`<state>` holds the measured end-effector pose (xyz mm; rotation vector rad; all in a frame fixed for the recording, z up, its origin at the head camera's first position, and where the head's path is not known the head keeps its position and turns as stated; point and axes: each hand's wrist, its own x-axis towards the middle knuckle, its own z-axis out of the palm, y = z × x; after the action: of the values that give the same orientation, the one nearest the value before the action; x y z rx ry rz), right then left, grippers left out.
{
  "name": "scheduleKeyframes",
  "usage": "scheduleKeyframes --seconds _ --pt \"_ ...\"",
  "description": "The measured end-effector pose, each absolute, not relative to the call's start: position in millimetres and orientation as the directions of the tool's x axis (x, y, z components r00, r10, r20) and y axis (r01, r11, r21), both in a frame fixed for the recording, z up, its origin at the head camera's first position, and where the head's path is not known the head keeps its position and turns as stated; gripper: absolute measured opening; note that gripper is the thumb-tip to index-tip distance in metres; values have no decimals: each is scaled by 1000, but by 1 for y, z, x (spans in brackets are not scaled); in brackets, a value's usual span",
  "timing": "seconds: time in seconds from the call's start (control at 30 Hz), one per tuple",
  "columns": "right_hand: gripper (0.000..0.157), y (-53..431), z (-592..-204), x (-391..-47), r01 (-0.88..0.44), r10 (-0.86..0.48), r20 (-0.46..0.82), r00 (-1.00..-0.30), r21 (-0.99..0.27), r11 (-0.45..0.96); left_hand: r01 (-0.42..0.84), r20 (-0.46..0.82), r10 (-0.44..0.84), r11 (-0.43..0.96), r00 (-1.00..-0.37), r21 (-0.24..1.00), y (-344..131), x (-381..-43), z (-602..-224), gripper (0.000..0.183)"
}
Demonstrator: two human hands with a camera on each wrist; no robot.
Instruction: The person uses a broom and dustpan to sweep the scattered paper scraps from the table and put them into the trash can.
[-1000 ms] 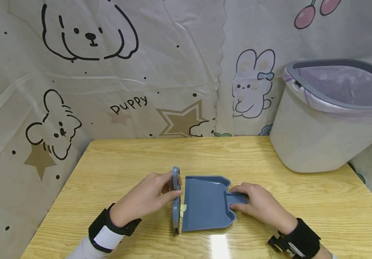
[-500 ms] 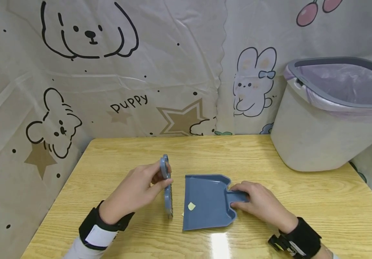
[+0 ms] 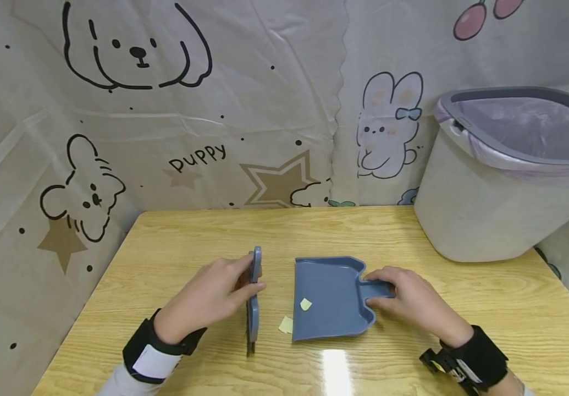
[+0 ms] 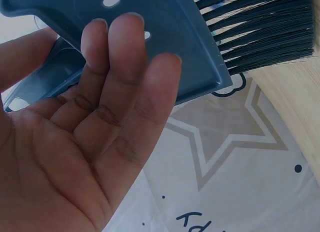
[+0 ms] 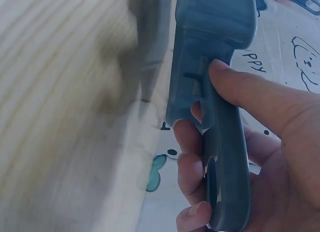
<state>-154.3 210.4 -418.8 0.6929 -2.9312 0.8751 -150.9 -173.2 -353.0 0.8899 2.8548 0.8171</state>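
Note:
In the head view my left hand point(image 3: 205, 300) pinches a blue hand brush point(image 3: 254, 319), held on edge left of the dustpan. The left wrist view shows its black bristles point(image 4: 272, 34), with my fingers across the blue back. A blue dustpan point(image 3: 331, 308) lies with its wide lip facing the brush. My right hand point(image 3: 415, 302) grips its short handle point(image 5: 230, 172), thumb on one side and fingers curled round the other. One small pale yellow scrap point(image 3: 305, 304) is inside the pan near the lip. More yellow scraps point(image 3: 286, 325) lie on the table just outside the lip.
A tall light bin point(image 3: 487, 214) with a grey rim and a purple liner stands at the table's back right. The wooden table point(image 3: 205, 236) meets a cartoon-printed cloth point(image 3: 264, 126) behind and at the left.
The brush swung away left from the pan's lip, rose, then came down again. One scrap came into the pan. The pan and right hand shifted right and slightly back, uncovering the scraps outside.

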Motion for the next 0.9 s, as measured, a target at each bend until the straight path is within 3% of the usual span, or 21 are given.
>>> scheduleKeyframes --seconds 0.33,0.6,0.9 --pt "37 229 -383 -155 -410 -327 248 -912 -512 755 512 97 549 681 -830 524 -173 -151 -354 14" --pt "38 248 -327 -148 -462 -289 415 -863 -415 783 507 87 562 657 -823 558 -174 -151 -355 11" --pt "39 278 -249 -142 -329 -150 506 -849 -285 900 486 67 554 660 -830 573 -175 -149 -354 11"
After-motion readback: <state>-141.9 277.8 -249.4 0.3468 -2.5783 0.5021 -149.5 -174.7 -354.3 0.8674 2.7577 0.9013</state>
